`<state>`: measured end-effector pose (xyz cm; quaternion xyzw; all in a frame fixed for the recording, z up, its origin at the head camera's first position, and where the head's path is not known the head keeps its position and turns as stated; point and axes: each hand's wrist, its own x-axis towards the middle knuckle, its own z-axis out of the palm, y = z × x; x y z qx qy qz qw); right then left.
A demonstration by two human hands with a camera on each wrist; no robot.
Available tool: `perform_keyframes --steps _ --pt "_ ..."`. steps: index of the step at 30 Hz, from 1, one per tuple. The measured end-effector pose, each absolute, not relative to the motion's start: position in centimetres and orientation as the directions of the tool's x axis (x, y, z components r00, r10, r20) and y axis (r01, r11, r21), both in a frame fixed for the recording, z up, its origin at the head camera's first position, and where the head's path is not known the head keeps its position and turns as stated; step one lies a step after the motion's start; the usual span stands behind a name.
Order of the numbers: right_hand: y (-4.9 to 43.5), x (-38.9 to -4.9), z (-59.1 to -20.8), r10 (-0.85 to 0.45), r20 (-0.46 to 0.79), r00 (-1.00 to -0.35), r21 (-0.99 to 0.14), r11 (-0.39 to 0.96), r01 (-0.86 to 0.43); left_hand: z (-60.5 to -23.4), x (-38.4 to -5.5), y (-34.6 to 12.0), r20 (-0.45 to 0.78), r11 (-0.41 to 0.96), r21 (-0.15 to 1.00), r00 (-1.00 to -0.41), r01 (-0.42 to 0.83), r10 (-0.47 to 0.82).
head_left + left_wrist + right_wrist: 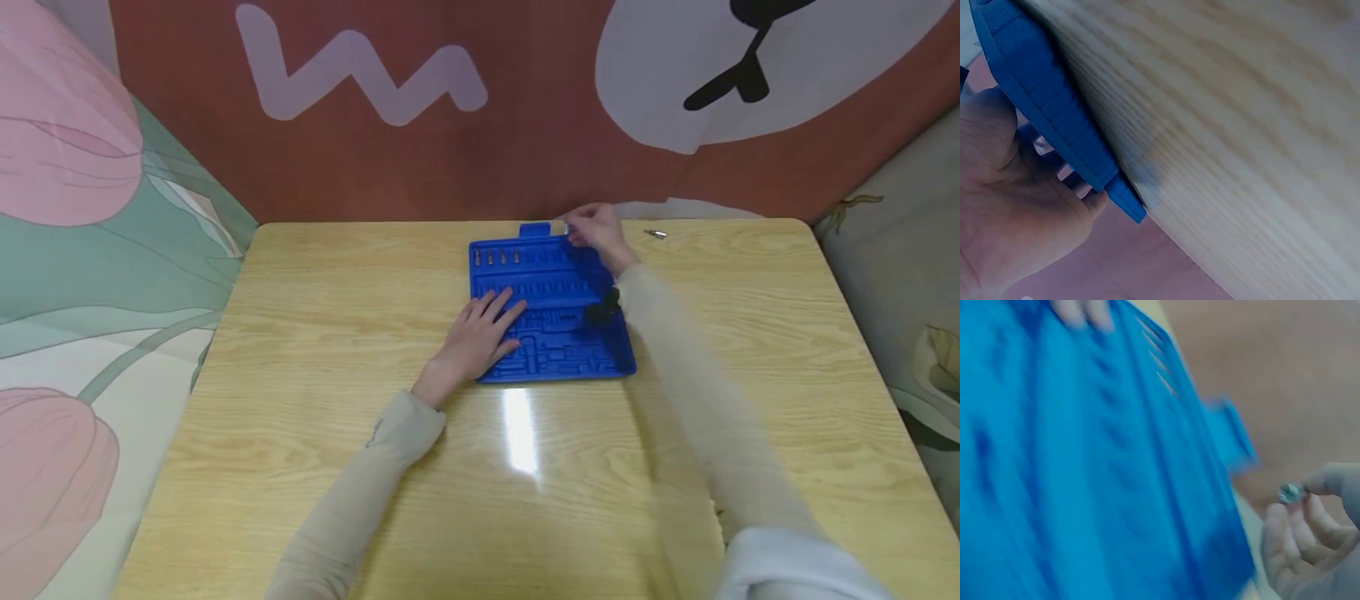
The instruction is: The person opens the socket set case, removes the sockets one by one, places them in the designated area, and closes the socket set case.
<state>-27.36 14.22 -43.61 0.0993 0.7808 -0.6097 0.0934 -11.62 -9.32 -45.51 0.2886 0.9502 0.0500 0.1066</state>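
Note:
A blue plastic tool case [570, 358] with moulded slots lies on the wooden table. Several small metal bits [503, 257] sit in a row in its upper left slots. My left hand [474, 337] rests on the case's left side with fingers spread; the left wrist view shows that hand [1022, 194] against the blue edge. Above the case's upper right corner, my right hand [598, 236] pinches a small silver screwdriver bit [1289, 494] between thumb and fingers. Another metal bit [656, 234] lies on the table, right of that hand.
A blue tab [535, 229] sticks out from the case's far edge. The wooden table [330, 333] ends at a reddish-brown patterned backdrop [525, 167]. Black gear [602, 310] hangs by the right wrist, over the case's right side.

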Motion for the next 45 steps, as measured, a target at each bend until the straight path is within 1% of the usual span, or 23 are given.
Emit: perform_keyframes --steps 2,5,7,9,14,20,22,24,29,33,35,41,45 --pt "17.5 -27.8 -43.3 0.106 -0.21 -0.972 -0.928 0.29 0.232 -45.5 -11.5 -9.2 -0.162 0.825 0.165 -0.81 0.541 0.564" --pt "22.4 -28.0 -43.2 0.168 -0.144 -0.975 -0.852 0.48 0.208 -45.3 -11.3 -9.1 -0.151 0.824 0.165 -0.812 0.542 0.564" --pt "24.7 -27.8 -43.5 0.167 -0.117 -0.979 -0.777 0.598 0.195 -45.1 -11.2 -9.1 -0.151 0.826 0.165 -0.813 0.54 0.562" --pt "26.3 -27.6 -44.0 0.15 -0.102 -0.983 -0.707 0.685 0.178 -45.0 -11.1 -9.1 -0.155 0.827 0.168 -0.814 0.537 0.56" --pt "27.5 -27.4 -45.2 0.104 -0.029 -0.994 -0.625 0.774 0.099 -44.9 -10.9 -8.9 -0.143 0.818 0.186 -0.809 0.544 0.571" --pt "27.2 -27.2 -45.3 0.137 -0.019 -0.99 -0.592 0.797 0.121 -45.0 -11.1 -8.7 -0.135 0.814 0.192 -0.807 0.548 0.575" --pt "26.9 -27.0 -45.2 0.124 -0.036 -0.992 -0.589 0.799 0.121 -45.0 -11.2 -8.7 -0.131 0.813 0.192 -0.807 0.55 0.576" --pt "26.4 -26.6 -45.1 0.095 -0.072 -0.993 -0.578 0.807 0.119 -45.0 -11.3 -8.8 -0.129 0.811 0.197 -0.806 0.55 0.578" --pt "24.7 -25.5 -44.6 -0.031 -0.205 -0.978 -0.575 0.813 0.095 -45.0 -11.4 -9.1 -0.135 0.817 0.202 -0.811 0.54 0.57" --pt "24.0 -24.8 -44.2 -0.088 -0.248 -0.965 -0.602 0.794 0.082 -45.3 -11.5 -9.2 -0.138 0.819 0.205 -0.813 0.535 0.565" --pt "23.8 -24.6 -44.2 -0.097 -0.262 -0.96 -0.604 0.792 0.085 -45.4 -11.6 -9.3 -0.142 0.819 0.21 -0.812 0.533 0.565" --pt "23.6 -24.2 -44.4 -0.089 -0.355 -0.931 -0.625 0.763 0.166 -45.6 -11.5 -9.3 -0.161 0.826 0.226 -0.816 0.516 0.554" --pt "23.7 -23.9 -44.5 -0.09 -0.352 -0.932 -0.643 0.746 0.171 -45.6 -11.6 -9.2 -0.18 0.833 0.23 -0.819 0.503 0.545"
